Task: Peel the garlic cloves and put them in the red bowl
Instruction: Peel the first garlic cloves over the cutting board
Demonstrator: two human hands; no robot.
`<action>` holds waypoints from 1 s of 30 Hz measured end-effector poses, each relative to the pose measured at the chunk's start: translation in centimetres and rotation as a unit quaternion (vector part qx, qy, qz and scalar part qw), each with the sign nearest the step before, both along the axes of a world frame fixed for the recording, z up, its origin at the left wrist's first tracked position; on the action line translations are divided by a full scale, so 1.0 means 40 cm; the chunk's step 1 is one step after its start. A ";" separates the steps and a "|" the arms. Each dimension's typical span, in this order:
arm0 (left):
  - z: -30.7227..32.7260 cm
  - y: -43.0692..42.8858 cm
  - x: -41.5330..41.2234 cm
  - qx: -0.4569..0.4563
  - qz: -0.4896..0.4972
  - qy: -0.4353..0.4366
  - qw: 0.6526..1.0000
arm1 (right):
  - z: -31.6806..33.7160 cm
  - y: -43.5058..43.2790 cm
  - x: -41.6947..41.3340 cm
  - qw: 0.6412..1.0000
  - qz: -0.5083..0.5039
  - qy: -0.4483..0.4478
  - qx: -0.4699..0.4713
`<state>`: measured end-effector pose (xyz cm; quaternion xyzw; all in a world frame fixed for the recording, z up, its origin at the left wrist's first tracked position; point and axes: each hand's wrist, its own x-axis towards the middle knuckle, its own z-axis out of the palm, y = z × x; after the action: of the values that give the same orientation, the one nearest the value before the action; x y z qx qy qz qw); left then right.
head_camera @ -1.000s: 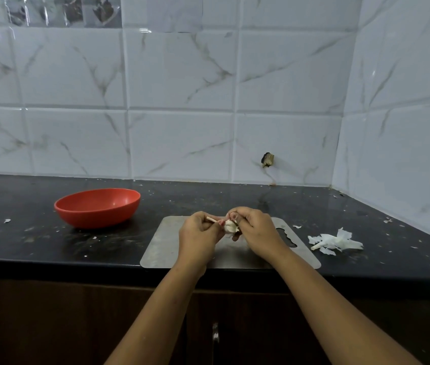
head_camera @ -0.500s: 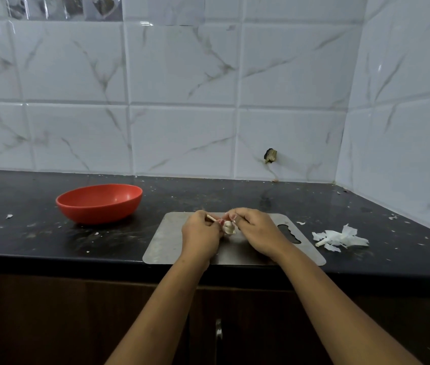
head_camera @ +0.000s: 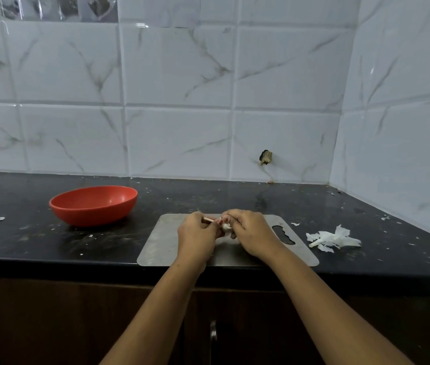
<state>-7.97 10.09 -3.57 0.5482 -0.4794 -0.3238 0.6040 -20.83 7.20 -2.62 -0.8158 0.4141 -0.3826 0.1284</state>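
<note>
Held the garlic (head_camera: 226, 227) just above the steel board (head_camera: 161, 248): my left hand (head_camera: 195, 235) pinched it at the stalk end, and the fingers (head_camera: 235, 216) of my right hand (head_camera: 253, 233) curled round its pale body, presumably so loosened skin would drop on the board and not the table (head_camera: 24, 241). The red bowl (head_camera: 92, 204) stood well to the left, and no clove showed in the visible part of its inside. Shed skins (head_camera: 332, 238) lay heaped right of the board.

pale garlic (head_camera: 226, 227) pinched, red bowl (head_camera: 93, 205) upright
</note>
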 end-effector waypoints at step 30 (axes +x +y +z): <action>-0.001 0.006 0.003 -0.001 0.021 -0.016 1.000 | -0.002 -0.012 -0.012 0.997 -0.033 -0.069 -0.006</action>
<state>-7.83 10.32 -3.63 0.5628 -0.4773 -0.3019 0.6035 -21.33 6.71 -2.69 -0.7740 0.4288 -0.4448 0.1389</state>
